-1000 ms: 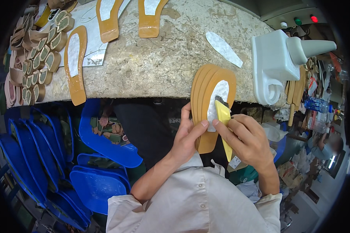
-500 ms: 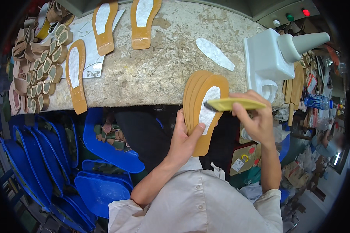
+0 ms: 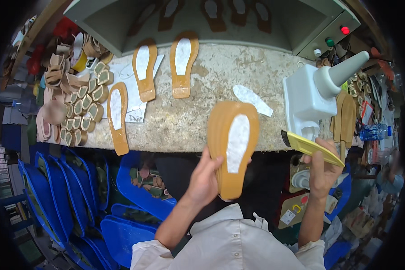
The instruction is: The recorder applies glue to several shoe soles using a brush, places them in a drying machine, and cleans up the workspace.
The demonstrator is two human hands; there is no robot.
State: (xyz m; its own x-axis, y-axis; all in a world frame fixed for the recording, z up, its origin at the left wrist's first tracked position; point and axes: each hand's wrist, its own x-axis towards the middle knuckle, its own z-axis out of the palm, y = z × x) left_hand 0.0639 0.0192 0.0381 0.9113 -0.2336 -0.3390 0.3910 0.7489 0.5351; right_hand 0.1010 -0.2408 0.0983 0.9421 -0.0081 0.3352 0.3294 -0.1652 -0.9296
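My left hand (image 3: 203, 182) is closed round a stack of tan shoe insoles (image 3: 215, 135), held tilted at the bench's front edge. On the top insole lies a white sole-shaped patch (image 3: 238, 144). My right hand (image 3: 324, 176), to the right of the stack, grips a yellow-handled brush (image 3: 309, 147) with short dark bristles. Those bristles are apart from the insoles, close to the foot of a white glue-pot-like dispenser (image 3: 305, 96) with a grey cone. Another white patch (image 3: 253, 100) lies loose on the bench behind the stack.
Three patched insoles (image 3: 118, 123) lie on the left of the worn bench (image 3: 166, 135), partly over white sheets. Several heel pieces (image 3: 81, 110) are piled farther left. A grey open-fronted box (image 3: 274, 38) at the back holds more insoles. Blue plastic bins (image 3: 49, 193) stand below left.
The brush has left the white patch and moved right with my right hand. My left hand still holds the stack, now turned more upright. The view has shifted, showing more of the grey box.
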